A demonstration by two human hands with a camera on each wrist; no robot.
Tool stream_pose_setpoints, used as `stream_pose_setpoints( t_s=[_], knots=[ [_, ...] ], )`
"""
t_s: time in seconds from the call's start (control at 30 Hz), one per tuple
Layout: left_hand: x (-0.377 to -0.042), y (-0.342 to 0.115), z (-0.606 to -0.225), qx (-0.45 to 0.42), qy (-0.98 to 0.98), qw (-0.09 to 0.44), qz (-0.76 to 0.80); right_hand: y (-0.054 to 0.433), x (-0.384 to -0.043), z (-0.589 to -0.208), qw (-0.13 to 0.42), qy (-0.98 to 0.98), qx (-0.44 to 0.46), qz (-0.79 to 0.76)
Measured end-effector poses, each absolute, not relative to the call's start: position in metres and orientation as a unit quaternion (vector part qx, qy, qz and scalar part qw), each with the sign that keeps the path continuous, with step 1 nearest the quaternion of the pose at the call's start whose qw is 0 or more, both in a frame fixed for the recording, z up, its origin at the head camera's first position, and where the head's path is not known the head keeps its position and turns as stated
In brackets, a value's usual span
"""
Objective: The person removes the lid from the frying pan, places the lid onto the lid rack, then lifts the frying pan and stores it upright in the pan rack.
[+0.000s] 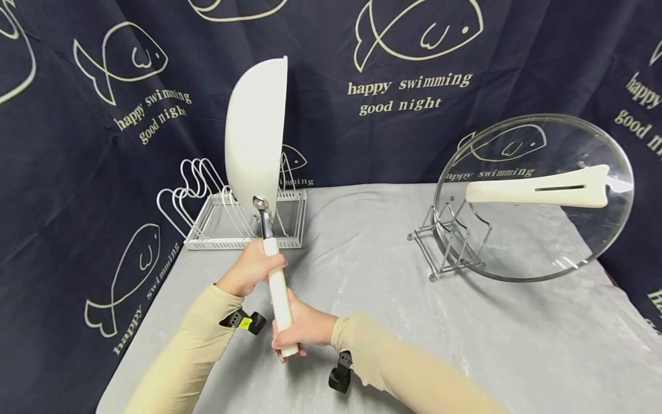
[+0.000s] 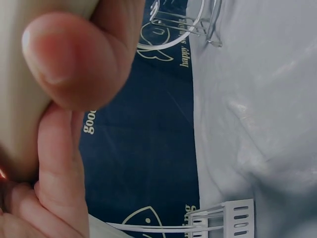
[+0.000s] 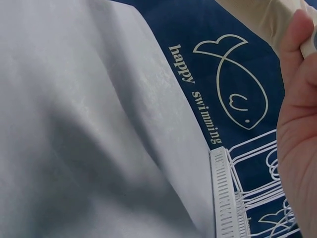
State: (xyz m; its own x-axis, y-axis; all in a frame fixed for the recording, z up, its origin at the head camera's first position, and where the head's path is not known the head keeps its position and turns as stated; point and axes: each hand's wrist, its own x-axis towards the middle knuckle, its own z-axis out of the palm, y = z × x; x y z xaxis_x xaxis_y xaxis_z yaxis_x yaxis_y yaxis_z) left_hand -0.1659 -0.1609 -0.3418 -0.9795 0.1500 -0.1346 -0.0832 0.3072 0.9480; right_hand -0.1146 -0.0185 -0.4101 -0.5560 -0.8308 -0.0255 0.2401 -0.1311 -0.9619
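A white frying pan [image 1: 253, 132] with a deep, rounded body is held up on its side, its rim facing right in the head view. Its cream handle [image 1: 280, 299] points down toward the person. My left hand [image 1: 251, 267] grips the handle near the metal joint, and the left wrist view shows the thumb and fingers curled round it. Lower down, my right hand [image 1: 305, 323] holds the handle close to its end. Behind the pan stands a white wire rack [image 1: 243, 244], partly hidden by the pan body.
On the right, a glass lid [image 1: 538, 230] with a cream handle [image 1: 538, 187] leans upright in a small metal rack [image 1: 439, 244]. Grey cloth [image 1: 357, 241] covers the table. A dark blue curtain [image 1: 320, 34] with fish prints hangs behind and at the sides.
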Motion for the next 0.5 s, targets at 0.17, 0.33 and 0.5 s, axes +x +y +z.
stream_pose_setpoints(
  t_s=[0.17, 0.33, 0.5],
  knots=[
    [-0.1645, -0.1615, -0.346, 0.014, 0.808, 0.107, 0.579, -0.0193, -0.1116, -0.4145, 0.384, 0.539, -0.266, -0.701],
    [-0.1641, -0.1624, -0.3482, 0.011, 0.815, 0.109, 0.569, -0.0197, -0.1109, -0.4164, 0.378, 0.542, -0.27, -0.7],
    [-0.1657, -0.1634, -0.3488, 0.023, 0.813, 0.11, 0.571, -0.0197, -0.1131, -0.4171, 0.377, 0.541, -0.278, -0.698]
  ],
)
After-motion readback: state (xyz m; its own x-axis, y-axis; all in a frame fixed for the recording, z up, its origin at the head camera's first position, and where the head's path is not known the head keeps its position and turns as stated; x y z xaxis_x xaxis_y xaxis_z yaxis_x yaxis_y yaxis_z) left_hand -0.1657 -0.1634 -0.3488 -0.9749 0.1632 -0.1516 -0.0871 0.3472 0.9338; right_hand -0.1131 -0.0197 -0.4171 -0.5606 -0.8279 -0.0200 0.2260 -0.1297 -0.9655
